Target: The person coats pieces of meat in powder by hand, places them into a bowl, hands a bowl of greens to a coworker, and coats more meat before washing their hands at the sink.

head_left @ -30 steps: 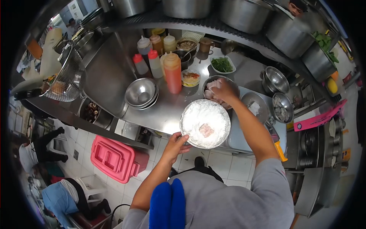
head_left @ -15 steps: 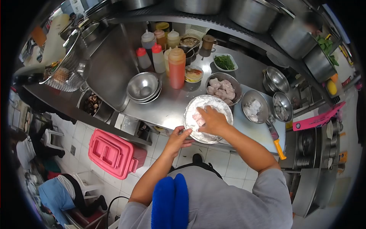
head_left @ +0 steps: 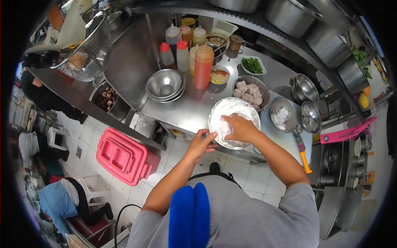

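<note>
A steel bowl of white flour [head_left: 237,106] sits at the front edge of the counter. My left hand [head_left: 200,145] grips its near left rim, thumb toward the inside. Inside the bowl, my right hand [head_left: 241,128] has its fingers curled down into the flour, around a flour-covered piece of meat [head_left: 225,127]; the fingertips are partly buried. Just behind stands a metal bowl of pale raw meat pieces [head_left: 249,92]. To the right, another metal bowl holds white floured pieces [head_left: 281,117].
A yellow-handled knife [head_left: 304,159] lies on the white cutting board [head_left: 274,142]. Squeeze bottles [head_left: 203,68], stacked steel bowls [head_left: 165,84] and a dish of greens [head_left: 252,65] stand on the counter. Pots [head_left: 289,16] line the overhead shelf. A pink lidded bin [head_left: 123,156] is on the floor.
The pink meat under my right hand is now coated white, and the fingers have drawn closer together. My left hand stays at the rim. The whole view has shifted slightly.
</note>
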### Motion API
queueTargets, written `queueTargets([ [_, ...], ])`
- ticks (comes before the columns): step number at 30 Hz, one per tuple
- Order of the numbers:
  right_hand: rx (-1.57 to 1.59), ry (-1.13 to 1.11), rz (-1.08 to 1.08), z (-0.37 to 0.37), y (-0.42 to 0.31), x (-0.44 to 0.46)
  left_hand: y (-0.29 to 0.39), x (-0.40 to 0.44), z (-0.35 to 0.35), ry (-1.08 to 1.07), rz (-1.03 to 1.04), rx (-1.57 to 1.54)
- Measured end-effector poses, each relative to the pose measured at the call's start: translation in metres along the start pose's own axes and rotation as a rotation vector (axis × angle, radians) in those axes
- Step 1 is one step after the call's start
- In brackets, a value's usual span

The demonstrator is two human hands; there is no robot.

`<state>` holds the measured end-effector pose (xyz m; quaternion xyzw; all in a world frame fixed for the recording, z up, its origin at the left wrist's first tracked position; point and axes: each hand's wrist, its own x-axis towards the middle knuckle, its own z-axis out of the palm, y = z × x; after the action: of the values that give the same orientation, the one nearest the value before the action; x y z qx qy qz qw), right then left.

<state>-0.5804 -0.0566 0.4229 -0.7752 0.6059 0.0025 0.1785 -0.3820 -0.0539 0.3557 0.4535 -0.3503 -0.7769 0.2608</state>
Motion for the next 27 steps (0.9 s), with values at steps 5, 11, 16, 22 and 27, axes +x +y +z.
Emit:
queueTargets([
  [5,-0.045,0.091,0.153,0.007,0.008,0.009,0.000,-0.001,-0.001,0.001,-0.004,-0.009],
  [11,-0.025,0.179,0.060,-0.005,0.005,-0.008,0.000,-0.001,0.001,0.012,-0.001,-0.001],
  [16,-0.022,0.020,0.074,0.014,0.007,-0.001,0.002,-0.002,0.001,0.019,0.000,0.007],
  [22,-0.084,0.355,-0.116,-0.010,0.011,-0.009,0.003,-0.001,0.001,0.006,0.001,0.022],
  [27,-0.024,0.214,0.078,0.019,0.010,-0.001,0.001,0.000,0.000,0.008,0.003,0.024],
])
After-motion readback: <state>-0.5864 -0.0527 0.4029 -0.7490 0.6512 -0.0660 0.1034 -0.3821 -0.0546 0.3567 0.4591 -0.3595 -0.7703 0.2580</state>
